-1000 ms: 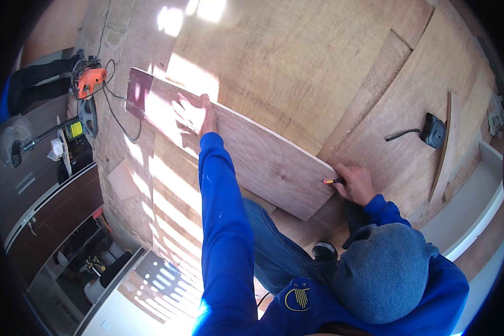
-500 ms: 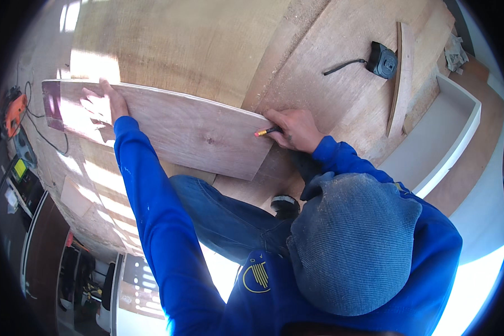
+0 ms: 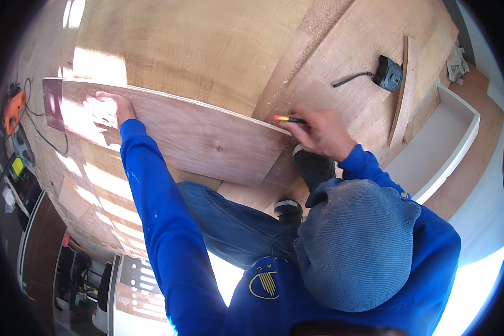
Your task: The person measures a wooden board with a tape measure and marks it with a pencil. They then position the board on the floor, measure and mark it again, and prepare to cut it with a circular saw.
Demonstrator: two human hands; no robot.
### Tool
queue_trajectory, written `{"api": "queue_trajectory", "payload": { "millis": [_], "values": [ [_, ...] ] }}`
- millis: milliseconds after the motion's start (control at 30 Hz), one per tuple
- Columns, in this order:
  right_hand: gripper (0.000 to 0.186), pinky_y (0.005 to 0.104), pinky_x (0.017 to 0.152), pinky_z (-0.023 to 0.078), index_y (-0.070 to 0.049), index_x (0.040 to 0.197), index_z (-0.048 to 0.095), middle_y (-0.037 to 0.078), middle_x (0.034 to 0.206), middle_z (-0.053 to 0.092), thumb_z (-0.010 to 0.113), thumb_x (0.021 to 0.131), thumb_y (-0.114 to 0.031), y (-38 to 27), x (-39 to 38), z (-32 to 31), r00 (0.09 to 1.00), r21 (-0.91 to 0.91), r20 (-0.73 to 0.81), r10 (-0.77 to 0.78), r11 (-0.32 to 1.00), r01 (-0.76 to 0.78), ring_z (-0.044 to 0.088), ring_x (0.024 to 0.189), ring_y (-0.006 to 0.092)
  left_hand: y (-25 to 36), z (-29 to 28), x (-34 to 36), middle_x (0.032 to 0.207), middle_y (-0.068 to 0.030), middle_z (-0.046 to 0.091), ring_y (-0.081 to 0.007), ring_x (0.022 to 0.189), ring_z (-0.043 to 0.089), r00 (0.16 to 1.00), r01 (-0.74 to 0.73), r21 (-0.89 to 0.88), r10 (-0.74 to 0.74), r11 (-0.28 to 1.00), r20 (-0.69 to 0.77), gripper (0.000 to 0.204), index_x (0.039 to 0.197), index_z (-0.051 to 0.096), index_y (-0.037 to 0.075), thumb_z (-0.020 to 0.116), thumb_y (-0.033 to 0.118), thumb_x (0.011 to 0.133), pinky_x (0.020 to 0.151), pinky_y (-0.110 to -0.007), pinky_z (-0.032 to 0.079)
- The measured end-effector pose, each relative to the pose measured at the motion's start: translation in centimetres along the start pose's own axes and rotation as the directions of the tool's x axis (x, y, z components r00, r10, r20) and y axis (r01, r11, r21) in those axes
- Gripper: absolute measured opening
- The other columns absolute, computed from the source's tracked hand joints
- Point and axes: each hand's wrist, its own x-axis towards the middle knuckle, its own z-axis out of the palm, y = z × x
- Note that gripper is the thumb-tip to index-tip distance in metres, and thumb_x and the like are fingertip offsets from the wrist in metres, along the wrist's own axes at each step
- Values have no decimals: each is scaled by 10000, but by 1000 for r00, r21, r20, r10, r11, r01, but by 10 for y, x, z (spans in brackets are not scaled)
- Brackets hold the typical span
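A long reddish-brown wooden board (image 3: 193,131) slants across the work surface, its pale far edge facing up. My left hand (image 3: 111,109) lies on the board's face near its left end, fingers stretched out in bright sunlight. In my right hand (image 3: 326,133) is a pencil (image 3: 290,119), black and yellow with a pinkish end pointing left. That hand is slightly blurred, beside the board's right end; whether it touches the wood I cannot tell. Beyond it lies a black tape measure (image 3: 388,73) with a strap.
A narrow wood strip (image 3: 404,92) and a white open tray-like piece (image 3: 439,140) lie at the right. A large plywood sheet (image 3: 196,45) covers the far side, sawdust along its edge. An orange corded power tool (image 3: 14,113) sits far left. My shoes (image 3: 312,168) are below the board.
My right hand has moved right and toward me, off the board's corner, with the pencil. My left thumb has come off the board's top edge, and the hand lies lower on its face.
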Motion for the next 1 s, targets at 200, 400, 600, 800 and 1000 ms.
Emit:
{"api": "queue_trajectory", "payload": {
  "millis": [200, 400, 600, 800, 1000],
  "values": [
    [328, 274, 568, 406, -35, 811, 618, 6, 660, 552, 600, 1096, -196, -27, 60, -29, 966, 491, -198, 164, 870, -47, 486, 608, 89, -1, 3, 7, 1700, -178, 342, -347, 1586, 277, 999, 27, 61, -25, 998, -37, 610, 1617, 405, 62, 281, 421, 1140, 1251, -636, 169],
    [326, 246, 603, 406, -19, 869, 654, -21, 721, 564, 567, 1118, -212, -90, 150, -14, 974, 511, -218, -63, 843, 169, 528, 674, 58, 0, 3, 6, 1701, -172, 342, -340, 1587, 275, 995, 87, 2, -87, 996, -44, 595, 1615, 406, 60, 286, 401, 1142, 1251, -636, 166],
    [212, 251, 676, 517, 16, 1003, 702, 13, 841, 699, 649, 1071, -178, -161, 270, 29, 961, 651, -82, -265, 716, 253, 654, 819, 73, 13, -3, 7, 1695, -164, 344, -346, 1574, 276, 989, 148, 159, -150, 976, 3, 551, 1605, 404, 52, 327, 333, 1137, 1247, -620, 170],
    [169, 269, 717, 572, -23, 1106, 740, 36, 1011, 773, 721, 1013, -162, -215, 370, 90, 873, 621, -148, -465, 643, 448, 716, 891, 111, 23, -11, 8, 1688, -160, 348, -354, 1561, 284, 982, 183, 101, -187, 978, 33, 546, 1602, 401, 51, 339, 324, 1133, 1240, -613, 177],
    [190, 306, 791, 606, -60, 1131, 766, 87, 1012, 792, 750, 977, -171, -249, 434, 150, 807, 662, -190, -559, 534, 525, 747, 892, 158, 30, -24, 14, 1667, -138, 383, -344, 1549, 302, 986, 160, 124, -164, 979, 30, 528, 1550, 471, 61, 375, 325, 1102, 1210, -600, 206]
  ]
}}
